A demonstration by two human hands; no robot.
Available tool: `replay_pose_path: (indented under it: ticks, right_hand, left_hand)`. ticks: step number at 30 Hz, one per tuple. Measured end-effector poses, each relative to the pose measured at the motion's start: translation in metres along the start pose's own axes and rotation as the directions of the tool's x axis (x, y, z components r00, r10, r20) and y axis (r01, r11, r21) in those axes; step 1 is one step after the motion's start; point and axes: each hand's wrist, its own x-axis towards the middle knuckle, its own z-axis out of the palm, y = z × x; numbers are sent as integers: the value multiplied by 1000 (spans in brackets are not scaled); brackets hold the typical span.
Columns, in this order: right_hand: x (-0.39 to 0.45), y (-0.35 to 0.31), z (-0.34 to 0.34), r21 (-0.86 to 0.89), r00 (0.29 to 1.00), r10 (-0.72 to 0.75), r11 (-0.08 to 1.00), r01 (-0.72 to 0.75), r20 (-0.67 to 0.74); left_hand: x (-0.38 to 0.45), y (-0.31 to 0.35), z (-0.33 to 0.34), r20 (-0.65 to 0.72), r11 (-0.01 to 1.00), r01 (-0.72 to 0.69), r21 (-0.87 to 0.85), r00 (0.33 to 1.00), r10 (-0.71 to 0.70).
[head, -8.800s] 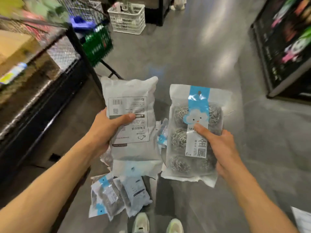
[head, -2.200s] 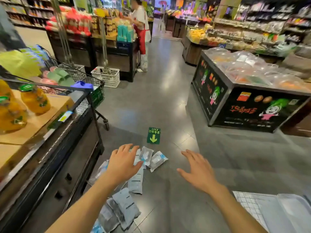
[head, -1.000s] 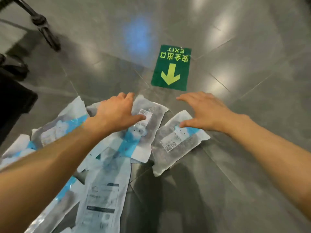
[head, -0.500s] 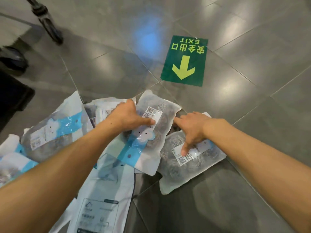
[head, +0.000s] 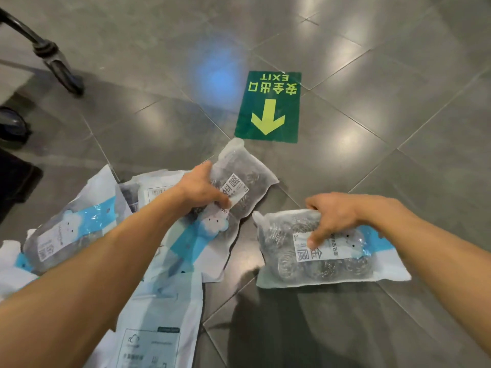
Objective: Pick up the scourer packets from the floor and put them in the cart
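Head view: each hand point(head: 202, 189) point(head: 334, 216) grips one packet point(head: 247, 179) point(head: 332, 258); perhaps four others point(head: 66, 232).

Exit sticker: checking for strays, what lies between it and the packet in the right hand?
Only bare grey floor tile between the exit sticker and that packet, in the head view.

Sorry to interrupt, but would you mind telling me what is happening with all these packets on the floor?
A person is gathering scourer packets off the tiled floor. The left hand grips one packet at the edge of the pile, and the right hand grips a second packet lying apart to the right. Several more packets lie heaped on the left. A green exit sticker sits just beyond. Only a cart wheel shows at upper left.
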Motion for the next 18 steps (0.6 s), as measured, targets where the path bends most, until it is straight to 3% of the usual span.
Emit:
replay_pose_path:
  ticks: [2, 4, 6, 9, 11, 13, 18]
  right_hand:
    - [-16, 12, -6, 159, 996, 8, 987, 7, -91]
    - [-38, 25, -9, 415, 985, 44, 909, 29, -166]
    - [-69, 30, -8, 650, 972, 75, 755, 92, -224]
    - [-125, 16, -6, 870, 929, 164, 433, 235, -333]
    - [-172, -8, -15, 919, 889, 265, 236, 315, -373]
    - [-232, -39, -37, 929, 869, 329, 116, 352, -371]
    - [-431, -130, -149, 878, 810, 379, 14, 478, -447]
  left_hand:
    - [-4, 5, -6, -23, 996, -70, -46, 997, 69]
    - [-15, 11, -16, -88, 981, -118, -157, 990, 106]
    - [-37, 19, -30, -131, 944, -132, -303, 987, 96]
    - [-89, 43, -62, -168, 864, -151, -479, 983, 79]
    - [-136, 70, -93, -177, 828, -172, -534, 980, 89]
    - [-191, 107, -131, -167, 814, -178, -553, 981, 101]
    - [-345, 235, -264, -105, 753, -176, -633, 984, 142]
